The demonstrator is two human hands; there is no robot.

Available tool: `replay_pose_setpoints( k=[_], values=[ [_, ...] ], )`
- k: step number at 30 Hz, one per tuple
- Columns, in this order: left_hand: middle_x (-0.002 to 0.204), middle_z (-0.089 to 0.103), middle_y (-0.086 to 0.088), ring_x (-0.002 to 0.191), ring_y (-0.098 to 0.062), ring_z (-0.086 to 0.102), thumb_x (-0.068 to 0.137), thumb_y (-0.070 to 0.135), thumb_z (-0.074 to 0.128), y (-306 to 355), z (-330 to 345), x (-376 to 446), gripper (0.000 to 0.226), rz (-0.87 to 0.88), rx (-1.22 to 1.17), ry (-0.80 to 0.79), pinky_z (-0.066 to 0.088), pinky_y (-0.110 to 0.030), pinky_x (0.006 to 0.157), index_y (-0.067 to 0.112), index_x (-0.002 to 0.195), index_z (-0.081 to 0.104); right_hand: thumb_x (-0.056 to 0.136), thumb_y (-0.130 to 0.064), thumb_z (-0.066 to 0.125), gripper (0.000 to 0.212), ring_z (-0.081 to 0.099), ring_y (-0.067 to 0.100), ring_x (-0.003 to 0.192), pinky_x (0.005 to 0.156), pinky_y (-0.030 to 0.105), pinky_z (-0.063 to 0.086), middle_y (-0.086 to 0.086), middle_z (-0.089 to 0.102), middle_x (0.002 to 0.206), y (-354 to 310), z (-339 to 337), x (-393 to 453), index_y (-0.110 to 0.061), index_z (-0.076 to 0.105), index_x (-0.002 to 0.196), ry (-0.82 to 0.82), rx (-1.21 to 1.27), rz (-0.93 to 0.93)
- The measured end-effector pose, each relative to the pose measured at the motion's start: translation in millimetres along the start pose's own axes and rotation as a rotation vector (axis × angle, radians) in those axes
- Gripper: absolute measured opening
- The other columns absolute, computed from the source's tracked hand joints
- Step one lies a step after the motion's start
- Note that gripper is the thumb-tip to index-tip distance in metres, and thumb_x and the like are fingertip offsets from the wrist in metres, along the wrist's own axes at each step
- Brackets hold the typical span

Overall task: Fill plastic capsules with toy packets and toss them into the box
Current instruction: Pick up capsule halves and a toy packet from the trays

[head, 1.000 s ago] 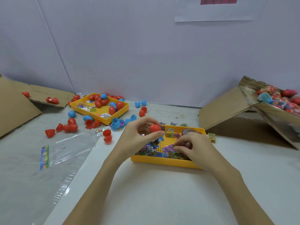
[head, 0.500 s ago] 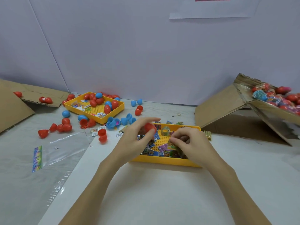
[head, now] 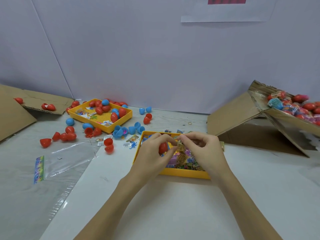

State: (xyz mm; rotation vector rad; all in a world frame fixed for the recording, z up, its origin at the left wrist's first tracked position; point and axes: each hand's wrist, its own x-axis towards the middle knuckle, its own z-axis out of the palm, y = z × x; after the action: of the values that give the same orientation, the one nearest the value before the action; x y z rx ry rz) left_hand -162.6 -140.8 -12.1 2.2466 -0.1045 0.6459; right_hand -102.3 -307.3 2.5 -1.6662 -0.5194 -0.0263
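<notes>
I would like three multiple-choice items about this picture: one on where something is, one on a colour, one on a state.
1. Where is the cardboard box that holds filled capsules?
A. far right
B. far left
C. between the two trays

2. What colour is the capsule piece in the left hand?
A. blue
B. red
C. green

3. What is the right hand doing?
A. lying flat on the table
B. pinching a toy packet
C. holding a blue capsule

Answers:
1 A, the box with capsules sits tilted at the right edge.
2 B, red plastic shows between the fingers.
3 B, the fingertips pinch a yellowish packet above the near yellow tray.
</notes>
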Motion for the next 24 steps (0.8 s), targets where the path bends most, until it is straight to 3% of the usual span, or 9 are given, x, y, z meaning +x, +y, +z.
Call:
replay_pose_setpoints(
  k=[5, 8, 10, 13, 16, 19, 22, 24],
  values=[
    [0.099, 0.068, 0.018, 0.102, 0.002, 0.058, 0.085, 0.038, 0.08, 3.1, -5.6, 1.3, 0.015, -0.068, -0.178, 0.002, 0.051, -0.015, 0.082, 0.039, 0.097, 0.071, 0.098, -0.02, 0.069, 0.014, 0.063, -0.002, 0.069, 0.064, 0.012, 0.049, -0.01, 0.074, 0.076, -1.8, -0.2, -1.3, -0.018, 0.083, 0.096, -0.029, 0.158, 0.088],
    [0.099, 0.065, 0.026, 0.101, 0.008, 0.057, 0.087, 0.03, 0.08, 3.0, -5.9, 1.6, 0.013, -0.134, -0.216, -0.004, 0.051, -0.011, 0.079, 0.038, 0.092, 0.071, 0.1, -0.022, 0.066, 0.017, 0.065, 0.012, 0.075, 0.072, 0.023, 0.054, 0.004, 0.078, 0.09, -0.8, 0.6, -1.3, -0.019, 0.083, 0.1, -0.064, 0.232, 0.155],
    [0.092, 0.066, 0.025, 0.102, 0.009, 0.056, 0.089, 0.029, 0.078, 2.9, -6.3, 2.4, 0.012, -0.166, -0.21, 0.002, 0.05, -0.009, 0.077, 0.038, 0.092, 0.07, 0.105, -0.022, 0.057, 0.024, 0.07, 0.013, 0.082, 0.072, 0.022, 0.056, 0.003, 0.078, 0.095, -0.3, 1.7, -0.2, -0.019, 0.081, 0.105, -0.021, 0.234, 0.18],
    [0.096, 0.065, 0.023, 0.104, 0.004, 0.057, 0.092, 0.031, 0.074, 2.3, -5.8, 2.6, 0.008, -0.174, -0.171, 0.026, 0.048, -0.007, 0.076, 0.035, 0.097, 0.07, 0.11, -0.027, 0.044, 0.037, 0.07, 0.015, 0.071, 0.057, 0.02, 0.054, 0.011, 0.076, 0.087, -0.9, -0.1, 2.6, -0.012, 0.077, 0.105, 0.081, 0.185, 0.197],
    [0.096, 0.066, 0.021, 0.102, 0.002, 0.058, 0.092, 0.031, 0.073, 1.5, -4.5, 2.8, 0.008, -0.16, -0.15, 0.034, 0.048, -0.008, 0.077, 0.032, 0.1, 0.071, 0.11, -0.034, 0.042, 0.044, 0.06, 0.015, 0.049, 0.04, 0.019, 0.041, 0.011, 0.068, 0.066, -0.6, -0.6, 1.5, -0.007, 0.074, 0.099, 0.033, 0.176, 0.203],
    [0.095, 0.064, 0.025, 0.102, 0.007, 0.056, 0.092, 0.031, 0.074, 1.3, -4.6, 2.3, 0.009, -0.135, -0.147, 0.047, 0.047, -0.007, 0.077, 0.033, 0.099, 0.069, 0.108, -0.041, 0.042, 0.045, 0.056, 0.015, 0.043, 0.035, 0.019, 0.037, 0.01, 0.065, 0.059, -1.9, 3.1, 0.4, -0.006, 0.07, 0.103, -0.014, 0.22, 0.266],
    [0.096, 0.064, 0.022, 0.102, 0.005, 0.057, 0.09, 0.027, 0.077, 1.4, -6.5, 2.2, 0.012, -0.084, -0.146, 0.075, 0.047, -0.009, 0.079, 0.031, 0.098, 0.069, 0.109, -0.042, 0.038, 0.047, 0.066, 0.022, 0.051, 0.037, 0.022, 0.044, 0.017, 0.073, 0.071, -3.8, 4.8, 0.8, -0.006, 0.067, 0.111, -0.081, 0.321, 0.348],
    [0.097, 0.064, 0.015, 0.101, -0.003, 0.058, 0.088, 0.021, 0.078, 1.1, -8.2, 2.7, 0.016, -0.02, -0.121, 0.097, 0.047, -0.011, 0.081, 0.029, 0.099, 0.07, 0.11, -0.04, 0.038, 0.047, 0.075, 0.028, 0.068, 0.047, 0.024, 0.054, 0.021, 0.077, 0.088, -5.0, 3.9, -0.1, -0.007, 0.071, 0.112, -0.141, 0.369, 0.365]
  ],
)
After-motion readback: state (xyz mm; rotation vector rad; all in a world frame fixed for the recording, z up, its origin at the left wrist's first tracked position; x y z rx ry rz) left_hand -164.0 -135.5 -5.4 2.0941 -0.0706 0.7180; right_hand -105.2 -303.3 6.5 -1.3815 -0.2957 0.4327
